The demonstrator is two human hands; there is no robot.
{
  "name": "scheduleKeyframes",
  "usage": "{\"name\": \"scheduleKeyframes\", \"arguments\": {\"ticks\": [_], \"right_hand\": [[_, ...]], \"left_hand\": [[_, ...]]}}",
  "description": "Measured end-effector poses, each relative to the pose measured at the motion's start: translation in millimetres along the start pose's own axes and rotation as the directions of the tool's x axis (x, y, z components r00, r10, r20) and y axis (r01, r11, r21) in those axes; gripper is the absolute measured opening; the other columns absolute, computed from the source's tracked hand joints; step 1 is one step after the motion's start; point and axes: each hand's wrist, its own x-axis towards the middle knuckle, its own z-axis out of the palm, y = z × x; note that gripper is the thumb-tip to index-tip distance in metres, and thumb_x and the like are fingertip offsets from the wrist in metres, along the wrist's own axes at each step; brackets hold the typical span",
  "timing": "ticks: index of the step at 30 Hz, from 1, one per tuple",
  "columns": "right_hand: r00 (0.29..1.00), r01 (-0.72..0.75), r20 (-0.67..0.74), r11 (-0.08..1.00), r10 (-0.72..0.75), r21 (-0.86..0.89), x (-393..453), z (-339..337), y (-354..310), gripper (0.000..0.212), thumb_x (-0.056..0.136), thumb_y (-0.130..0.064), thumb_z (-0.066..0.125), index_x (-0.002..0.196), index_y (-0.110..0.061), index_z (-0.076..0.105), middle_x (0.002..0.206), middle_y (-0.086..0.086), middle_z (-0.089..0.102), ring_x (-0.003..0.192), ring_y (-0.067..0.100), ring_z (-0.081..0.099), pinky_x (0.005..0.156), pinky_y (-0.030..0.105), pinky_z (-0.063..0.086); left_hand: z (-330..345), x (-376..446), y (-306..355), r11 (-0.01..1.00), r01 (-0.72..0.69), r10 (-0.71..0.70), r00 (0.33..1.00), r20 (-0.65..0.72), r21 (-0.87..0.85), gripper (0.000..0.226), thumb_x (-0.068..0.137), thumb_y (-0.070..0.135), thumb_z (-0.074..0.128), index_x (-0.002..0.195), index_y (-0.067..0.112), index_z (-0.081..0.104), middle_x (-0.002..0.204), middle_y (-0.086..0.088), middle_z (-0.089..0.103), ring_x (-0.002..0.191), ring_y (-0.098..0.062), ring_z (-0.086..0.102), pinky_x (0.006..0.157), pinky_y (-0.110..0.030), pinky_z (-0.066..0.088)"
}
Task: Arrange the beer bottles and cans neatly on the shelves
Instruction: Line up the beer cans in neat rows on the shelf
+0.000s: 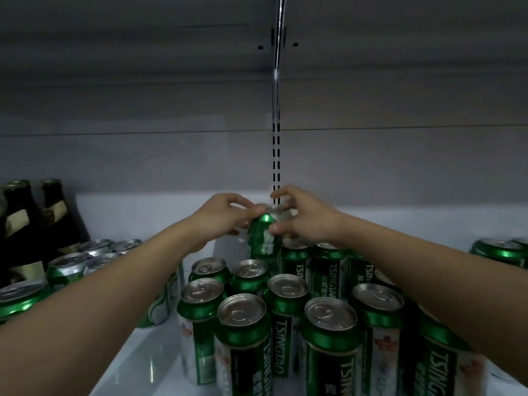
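Observation:
Both my hands reach to the back of a white shelf [137, 347]. My left hand [225, 214] and my right hand [300, 217] grip the top of one green Tsingtao can [264, 238] from either side, fingers curled round its rim. This can stands tilted behind a cluster of several upright green cans [285, 304] in the shelf's middle. Part of its lid and its lower body are hidden by fingers and the cans in front.
Dark beer bottles [25, 221] stand at the far left, with several more cans [85, 261] before them. More cans [503, 251] sit at the right edge. A slotted metal upright [276, 155] runs up the grey back wall. Bare shelf shows at lower left.

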Motion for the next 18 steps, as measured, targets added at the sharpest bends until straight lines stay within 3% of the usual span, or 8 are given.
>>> {"name": "scheduleKeyframes", "arguments": {"ticks": [3, 5, 8, 12, 18], "right_hand": [[0.990, 0.067, -0.130, 0.987, -0.048, 0.149, 5.4, -9.6, -20.9, 0.057, 0.088, -0.005, 0.071, 0.135, -0.021, 0.045, 0.130, 0.004, 0.052, 0.101, 0.014, 0.061, 0.079, 0.028, 0.059], [0.981, 0.108, -0.179, 0.974, -0.072, 0.201, 8.2, -13.9, -32.8, 0.051, 0.090, -0.007, 0.070, 0.133, -0.022, 0.047, 0.129, 0.005, 0.054, 0.105, 0.019, 0.062, 0.083, 0.035, 0.060], [0.967, 0.159, -0.230, 0.960, -0.105, 0.230, 8.9, -15.1, -47.6, 0.045, 0.092, -0.014, 0.069, 0.131, -0.023, 0.049, 0.124, 0.002, 0.056, 0.104, 0.017, 0.063, 0.071, 0.027, 0.060], [0.958, 0.195, -0.260, 0.944, -0.124, 0.266, 8.5, -7.1, -66.7, 0.041, 0.092, -0.015, 0.069, 0.128, -0.022, 0.050, 0.115, -0.003, 0.059, 0.099, 0.013, 0.063, 0.065, 0.026, 0.060], [0.983, 0.126, -0.158, 0.968, -0.093, 0.216, 11.1, 11.6, -92.0, 0.049, 0.090, -0.021, 0.072, 0.132, -0.023, 0.048, 0.124, 0.002, 0.057, 0.106, 0.020, 0.064, 0.087, 0.043, 0.059]], "left_hand": [[-9.2, -3.9, 16.1, 0.984, -0.029, 0.023, 0.999, -0.035, -0.174, 0.044, 0.088, 0.055, 0.060, 0.118, 0.024, 0.063, 0.115, 0.004, 0.069, 0.102, -0.015, 0.069, 0.082, -0.031, 0.056], [-15.9, -9.0, 25.8, 0.969, -0.069, 0.065, 0.998, -0.028, -0.236, 0.057, 0.078, 0.058, 0.067, 0.125, 0.026, 0.059, 0.118, 0.007, 0.067, 0.100, -0.012, 0.069, 0.084, -0.033, 0.057], [-25.1, -16.0, 35.1, 0.968, -0.132, 0.128, 0.991, -0.033, -0.212, 0.075, 0.064, 0.052, 0.078, 0.132, 0.032, 0.052, 0.113, 0.006, 0.069, 0.096, -0.009, 0.071, 0.080, -0.033, 0.059], [-36.2, -25.9, 38.0, 0.962, -0.171, 0.163, 0.985, -0.056, -0.215, 0.068, 0.073, 0.029, 0.084, 0.126, 0.042, 0.045, 0.105, 0.001, 0.071, 0.085, -0.005, 0.072, 0.060, -0.020, 0.056], [-59.6, -44.6, 27.9, 0.959, -0.210, 0.184, 0.972, -0.146, -0.192, 0.059, 0.075, 0.016, 0.083, 0.110, 0.047, 0.047, 0.103, -0.004, 0.067, 0.082, -0.012, 0.073, 0.058, -0.022, 0.057]]}}
